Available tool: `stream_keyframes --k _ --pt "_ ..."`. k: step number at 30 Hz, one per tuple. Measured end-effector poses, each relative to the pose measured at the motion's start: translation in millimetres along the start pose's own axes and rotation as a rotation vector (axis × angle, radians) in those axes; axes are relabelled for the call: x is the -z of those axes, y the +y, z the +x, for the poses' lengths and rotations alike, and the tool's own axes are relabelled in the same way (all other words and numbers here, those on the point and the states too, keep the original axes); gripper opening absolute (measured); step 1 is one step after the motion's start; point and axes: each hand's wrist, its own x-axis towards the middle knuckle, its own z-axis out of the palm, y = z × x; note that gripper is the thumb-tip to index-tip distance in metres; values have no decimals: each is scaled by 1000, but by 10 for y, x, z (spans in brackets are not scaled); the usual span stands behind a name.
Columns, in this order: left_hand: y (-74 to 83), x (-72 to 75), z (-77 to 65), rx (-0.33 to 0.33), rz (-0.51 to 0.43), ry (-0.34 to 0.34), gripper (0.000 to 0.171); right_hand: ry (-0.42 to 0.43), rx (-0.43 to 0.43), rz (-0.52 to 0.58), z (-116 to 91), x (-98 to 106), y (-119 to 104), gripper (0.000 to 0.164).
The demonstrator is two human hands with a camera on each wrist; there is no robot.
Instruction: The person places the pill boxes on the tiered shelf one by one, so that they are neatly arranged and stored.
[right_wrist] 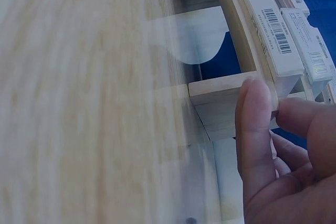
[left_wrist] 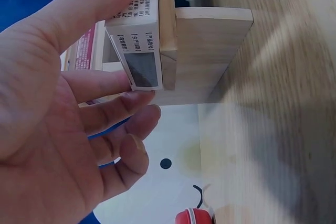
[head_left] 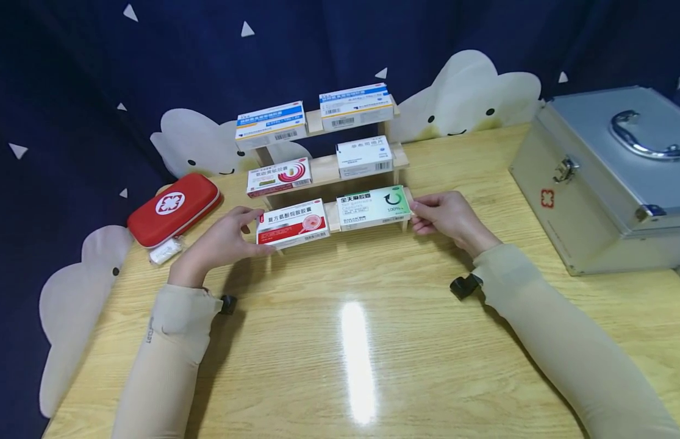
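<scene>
A three-tier wooden shelf [head_left: 332,216] bears several medicine boxes. On the left of its bottom tier sits a red and white medicine box [head_left: 293,224]. My left hand [head_left: 224,238] pinches this box at its left end; the left wrist view shows the thumb on its front side and fingertips at the back corner. A green and white medicine box [head_left: 374,207] lies on the same tier, to the right. My right hand [head_left: 446,218] grips the right end of the bottom shelf board [right_wrist: 247,51] between finger and thumb, just beside that green box.
Two blue and white boxes [head_left: 356,107] top the shelf; a pink and white box [head_left: 279,177] and a white box [head_left: 365,156] share the middle tier. A red first-aid case [head_left: 174,209] and small white packet [head_left: 165,250] lie left. A silver metal case [head_left: 608,183] stands right.
</scene>
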Motion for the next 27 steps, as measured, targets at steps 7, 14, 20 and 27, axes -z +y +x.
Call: stream_keyframes --k 7,14,20,27 --pt "-1 1 3 5 2 -6 89 -3 -1 -9 2 -6 -10 45" --pt "7 4 9 10 -10 -12 89 -2 -4 -17 -3 5 -27 45" --pt "3 -3 7 12 -7 -12 92 -5 -2 -28 -1 8 -34 45" --pt "8 4 6 13 25 -18 97 -2 3 -15 -4 0 -17 44"
